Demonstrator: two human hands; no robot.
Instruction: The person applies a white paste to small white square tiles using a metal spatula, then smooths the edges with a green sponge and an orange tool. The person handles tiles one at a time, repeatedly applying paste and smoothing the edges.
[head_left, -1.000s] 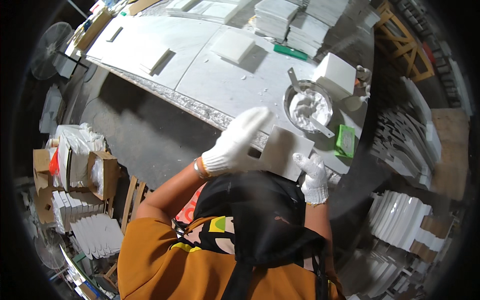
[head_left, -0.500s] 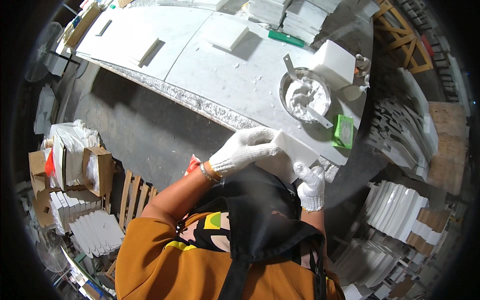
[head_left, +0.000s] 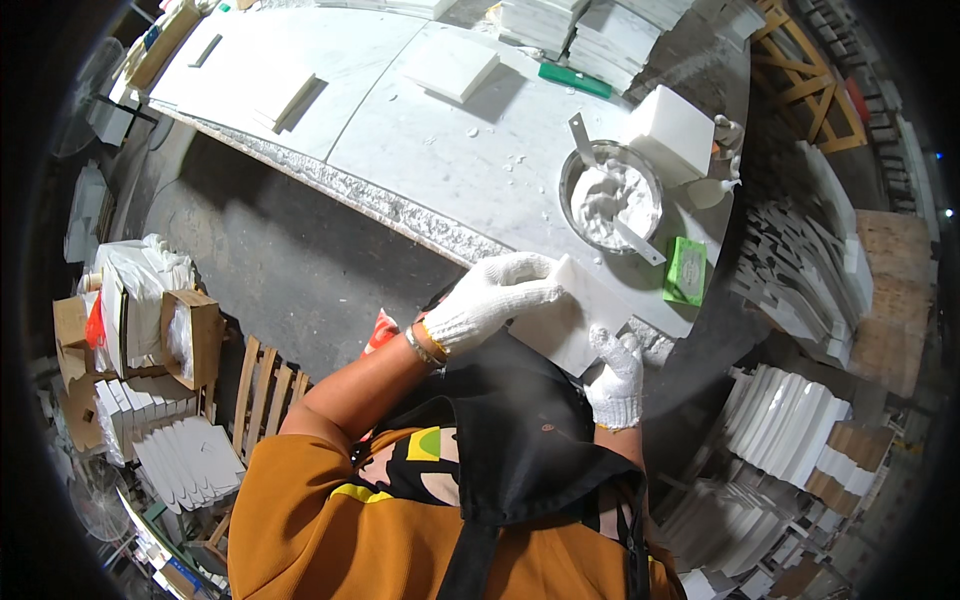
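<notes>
A white marble tile (head_left: 572,322) is held tilted at the near edge of the worktable, in front of my black apron. My left hand (head_left: 497,300), in a white knitted glove, is closed on its upper left edge with the fingers over the face. On the lower right edge, my gloved right hand (head_left: 613,378) grips it, thumb on top; its other fingers are mostly hidden. Just beyond stands a round metal bowl (head_left: 566,207) of white paste (head_left: 612,198). Two putty knives rest in it, one upright at the back (head_left: 579,136) and one leaning toward me (head_left: 641,243).
A green box (head_left: 685,271) lies right of the bowl. A white block (head_left: 672,133) and a small white bottle (head_left: 710,191) stand behind. Farther off are a green bar (head_left: 575,80), a loose tile (head_left: 452,66) and stacked slabs (head_left: 612,45). Cartons (head_left: 192,340) sit at lower left.
The tile has tilted slightly, and my right hand has shifted a little left and toward me with it. My left hand keeps its grip. The bowl and the knives stay put.
</notes>
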